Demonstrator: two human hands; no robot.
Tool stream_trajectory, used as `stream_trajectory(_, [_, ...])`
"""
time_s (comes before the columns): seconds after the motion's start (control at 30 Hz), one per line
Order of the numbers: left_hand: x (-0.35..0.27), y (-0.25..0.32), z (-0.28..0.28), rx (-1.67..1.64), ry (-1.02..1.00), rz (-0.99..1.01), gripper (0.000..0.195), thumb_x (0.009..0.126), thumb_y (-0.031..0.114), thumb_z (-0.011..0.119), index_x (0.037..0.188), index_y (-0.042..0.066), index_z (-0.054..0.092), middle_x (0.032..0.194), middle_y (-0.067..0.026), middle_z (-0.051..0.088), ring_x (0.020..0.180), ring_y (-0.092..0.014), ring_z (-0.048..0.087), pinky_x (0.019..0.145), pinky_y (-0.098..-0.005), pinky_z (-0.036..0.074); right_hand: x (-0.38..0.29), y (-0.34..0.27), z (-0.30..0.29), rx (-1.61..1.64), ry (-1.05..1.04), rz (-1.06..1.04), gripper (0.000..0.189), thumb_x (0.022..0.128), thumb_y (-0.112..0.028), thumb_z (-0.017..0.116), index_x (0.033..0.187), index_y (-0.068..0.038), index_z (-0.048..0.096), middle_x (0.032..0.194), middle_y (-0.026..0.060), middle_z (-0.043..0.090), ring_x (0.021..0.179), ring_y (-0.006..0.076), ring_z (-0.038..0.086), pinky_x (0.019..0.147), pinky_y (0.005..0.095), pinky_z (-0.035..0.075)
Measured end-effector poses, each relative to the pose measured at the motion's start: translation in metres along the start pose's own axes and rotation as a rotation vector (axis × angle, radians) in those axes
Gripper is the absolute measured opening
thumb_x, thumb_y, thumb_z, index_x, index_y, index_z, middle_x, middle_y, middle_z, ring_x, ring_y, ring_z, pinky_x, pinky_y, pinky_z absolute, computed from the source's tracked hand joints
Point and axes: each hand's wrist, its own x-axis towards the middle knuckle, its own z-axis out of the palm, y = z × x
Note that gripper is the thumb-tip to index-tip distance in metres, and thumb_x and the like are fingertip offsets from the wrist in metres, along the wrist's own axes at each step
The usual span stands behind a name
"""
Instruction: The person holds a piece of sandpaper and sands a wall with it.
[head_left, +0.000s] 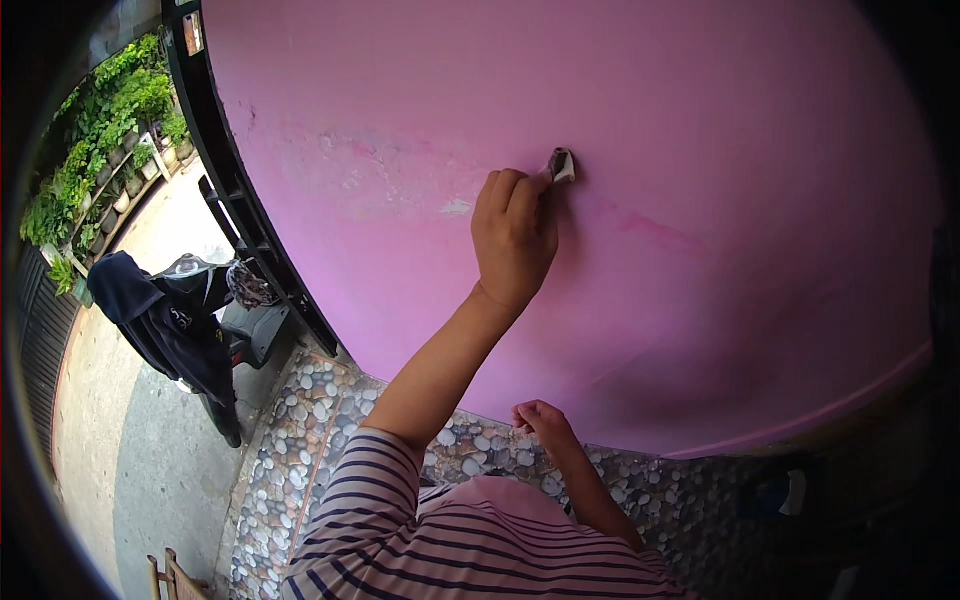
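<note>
My left hand (516, 232) is raised against a pink painted wall (675, 112). Between its thumb and fingers it grips a small folded sheet (562, 165), dark brown on one face and pale on the other, possibly sandpaper. To the left of the hand the paint has a rough, scuffed patch (360, 165) and a bare white spot (455, 206). A darker pink streak (664, 234) crosses the wall to the right. My right hand (546, 427) hangs low before my body with its fingers curled in, and nothing shows in it.
Pebble-patterned floor (300, 420) runs along the wall's foot. A dark metal gate frame (240, 180) borders the wall's left edge. Beyond it stands a motorcycle (255, 322) with a dark jacket (165, 330) over it. Potted plants (112, 157) line the far side.
</note>
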Motion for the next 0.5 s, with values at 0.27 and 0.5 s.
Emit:
stream_trajectory(0.27, [-0.014,0.004,0.005,-0.028,-0.035,0.004,0.024,0.074,-0.008,0.069,0.096,0.002,0.064,0.083,-0.0104,0.056,0.075,-0.028,0.055,0.063,-0.0406,0.044,-0.004,-0.011,0.004,-0.009,0.016,0.015,0.025,0.105,-0.023,0.054,0.107,-0.002,0.065,0.095,0.0034,0.066,0.084,0.0110,0.060,0.079,0.0261,0.047])
stream_trajectory(0.5, [-0.048,0.009,0.008,-0.030,-0.139,0.009,0.023,0.075,-0.008,0.070,0.095,0.001,0.064,0.080,-0.0096,0.054,0.072,-0.027,0.053,0.063,-0.0392,0.043,-0.003,-0.013,0.004,0.021,0.032,-0.016,0.025,0.105,-0.024,0.055,0.108,-0.002,0.066,0.095,0.0032,0.066,0.085,0.0106,0.059,0.079,0.0256,0.047])
